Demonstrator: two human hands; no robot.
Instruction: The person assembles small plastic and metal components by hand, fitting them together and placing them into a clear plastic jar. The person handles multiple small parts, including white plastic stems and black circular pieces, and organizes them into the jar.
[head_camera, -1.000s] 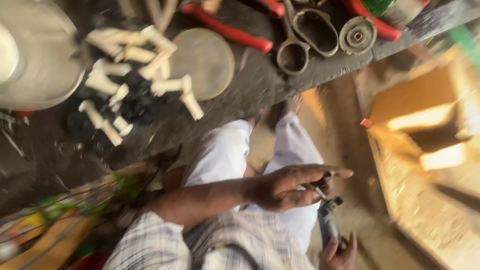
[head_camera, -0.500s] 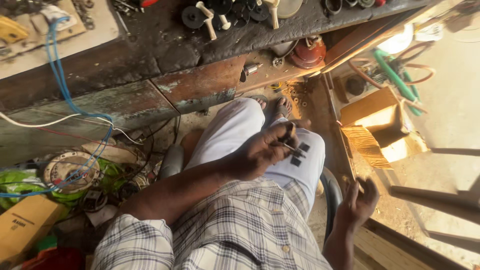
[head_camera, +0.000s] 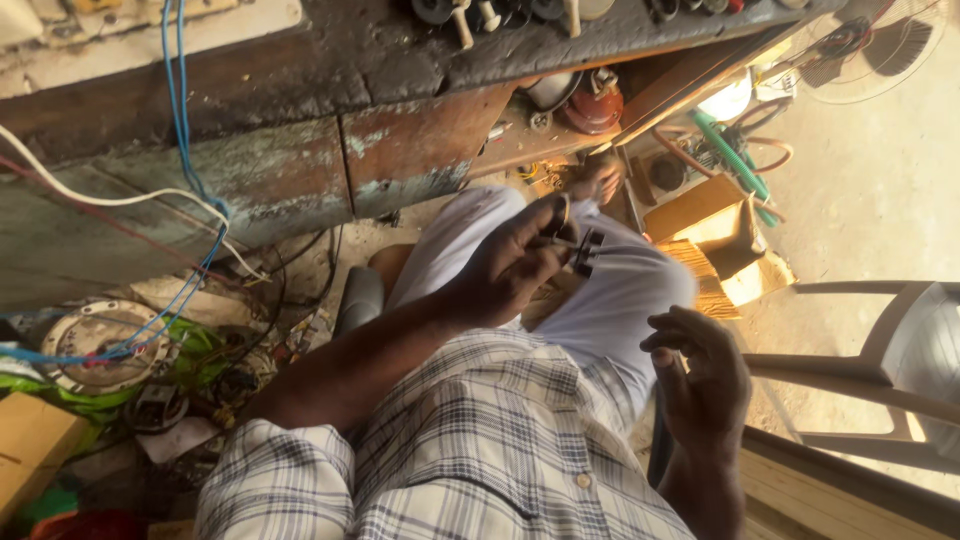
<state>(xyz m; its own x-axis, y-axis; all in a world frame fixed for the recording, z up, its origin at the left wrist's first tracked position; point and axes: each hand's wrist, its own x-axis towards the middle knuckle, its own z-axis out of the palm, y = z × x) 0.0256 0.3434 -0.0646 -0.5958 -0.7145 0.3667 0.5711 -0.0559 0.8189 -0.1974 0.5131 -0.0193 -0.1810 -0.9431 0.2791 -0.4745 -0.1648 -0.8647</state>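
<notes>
A small dark part (head_camera: 585, 252) with black prongs sits in the middle of the scene, above the lap of a person in pale trousers (head_camera: 610, 300), pinched between the fingertips of the left hand (head_camera: 510, 265); its exact shape is too blurred to tell. The right hand (head_camera: 705, 375) hangs lower and to the right, just beside the thigh, its fingers curled loosely inward; whether it holds anything cannot be told. A checked shirt (head_camera: 480, 440) fills the near edge. Beyond the knees, a worn wooden counter (head_camera: 330, 120) runs across the far side, with small pale and dark pieces along its top edge. Blue wires (head_camera: 180, 110) and a white cable (head_camera: 110, 198) trail down its front on the left, towards a round metal disc (head_camera: 95, 340) lying among clutter on the floor. To the far right, a reddish round object (head_camera: 593, 108) sits under the counter near a green hose (head_camera: 735, 160), and a grey plastic chair (head_camera: 890, 365) stands at the right edge.
</notes>
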